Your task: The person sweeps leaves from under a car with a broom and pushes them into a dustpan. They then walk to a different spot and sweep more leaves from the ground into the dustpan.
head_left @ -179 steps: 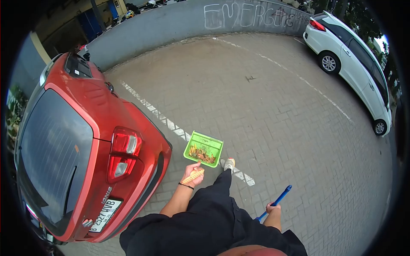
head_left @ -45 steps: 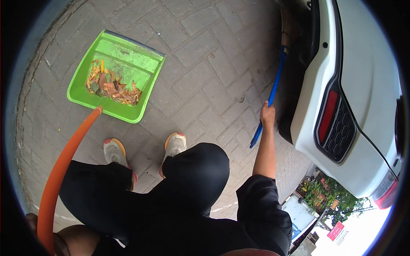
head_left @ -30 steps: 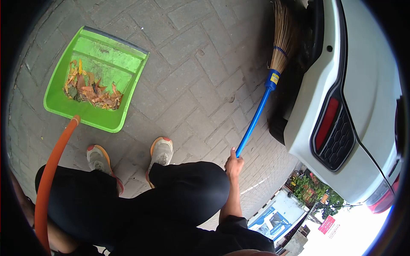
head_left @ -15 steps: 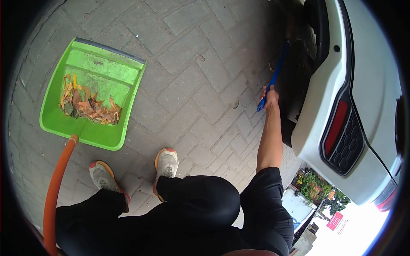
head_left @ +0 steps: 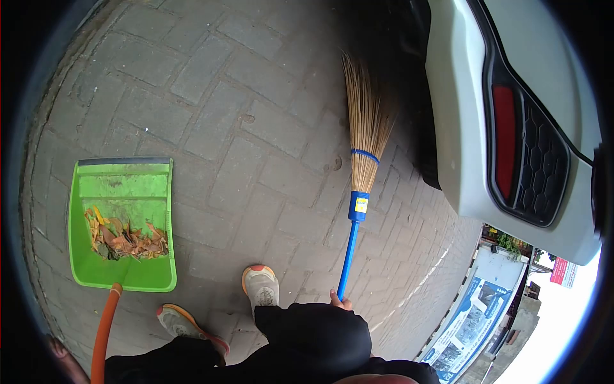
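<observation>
My right hand (head_left: 341,301), partly hidden behind my knee, is closed round the blue handle of a stick broom (head_left: 366,128). The broom's bristles are tied with a blue band and point away from me over the paving, beside a car. At the dim lower left edge is part of my left hand (head_left: 59,349), near the orange handle (head_left: 105,333) of a dustpan; its grip cannot be made out. The green dustpan (head_left: 121,192) rests on the paving at left with dry leaves (head_left: 125,240) in it.
A white car (head_left: 460,128) with a red reflector stands on the right, with dark shadow beneath it. Grey paving blocks (head_left: 217,205) cover the ground. My shoes (head_left: 261,286) are near the dustpan. A printed banner (head_left: 470,326) and a red sign (head_left: 563,272) are at lower right.
My right hand has drawn the broom back from beside the car towards me, and its bristles now show. The dustpan appears lower in view as the camera has shifted.
</observation>
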{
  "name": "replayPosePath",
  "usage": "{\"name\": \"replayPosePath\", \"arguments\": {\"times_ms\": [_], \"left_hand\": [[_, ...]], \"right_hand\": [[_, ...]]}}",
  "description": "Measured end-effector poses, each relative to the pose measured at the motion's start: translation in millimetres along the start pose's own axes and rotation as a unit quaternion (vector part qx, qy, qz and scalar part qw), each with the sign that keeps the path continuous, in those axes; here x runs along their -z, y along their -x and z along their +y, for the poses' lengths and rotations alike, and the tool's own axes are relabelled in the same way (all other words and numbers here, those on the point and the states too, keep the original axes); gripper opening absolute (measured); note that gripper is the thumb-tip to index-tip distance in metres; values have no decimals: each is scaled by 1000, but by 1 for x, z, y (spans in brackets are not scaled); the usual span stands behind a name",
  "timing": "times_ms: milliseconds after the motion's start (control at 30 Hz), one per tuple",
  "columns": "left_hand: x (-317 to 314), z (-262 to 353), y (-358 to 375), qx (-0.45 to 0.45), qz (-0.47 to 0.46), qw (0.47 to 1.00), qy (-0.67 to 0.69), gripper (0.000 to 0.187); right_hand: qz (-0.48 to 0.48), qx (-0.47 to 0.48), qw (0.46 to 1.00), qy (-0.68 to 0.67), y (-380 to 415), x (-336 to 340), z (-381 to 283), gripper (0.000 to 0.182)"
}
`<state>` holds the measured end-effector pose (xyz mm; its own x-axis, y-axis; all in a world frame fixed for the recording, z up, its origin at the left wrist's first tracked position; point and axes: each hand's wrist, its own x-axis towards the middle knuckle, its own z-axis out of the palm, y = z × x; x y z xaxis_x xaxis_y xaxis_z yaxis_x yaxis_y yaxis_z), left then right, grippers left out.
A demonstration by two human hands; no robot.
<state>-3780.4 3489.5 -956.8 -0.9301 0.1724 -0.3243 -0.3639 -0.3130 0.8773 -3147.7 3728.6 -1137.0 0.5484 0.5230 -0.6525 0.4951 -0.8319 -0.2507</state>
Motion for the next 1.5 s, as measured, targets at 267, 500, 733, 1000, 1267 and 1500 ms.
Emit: {"name": "replayPosePath", "arguments": {"times_ms": [267, 500, 733, 1000, 1267, 1500], "left_hand": [[11, 4, 15, -13, -48, 999, -16, 58], [23, 11, 44, -29, 22, 999, 3, 65], [44, 28, 60, 13, -34, 995, 96, 79], [93, 52, 57, 31, 26, 994, -97, 51], [66, 36, 74, 11, 15, 998, 68, 47], [51, 31, 85, -34, 78, 993, 84, 48]], "right_hand": [[6, 148, 978, -147, -17, 6, -141, 43], [-7, 219, 961, -171, -145, 10, -396, 40], [147, 336, 921, 133, -164, 22, -332, 50], [93, 178, 980, 16, -40, 59, -92, 41], [30, 165, 970, -177, -87, 58, -197, 43], [-71, 127, 944, -297, -217, 91, -361, 29]]}}
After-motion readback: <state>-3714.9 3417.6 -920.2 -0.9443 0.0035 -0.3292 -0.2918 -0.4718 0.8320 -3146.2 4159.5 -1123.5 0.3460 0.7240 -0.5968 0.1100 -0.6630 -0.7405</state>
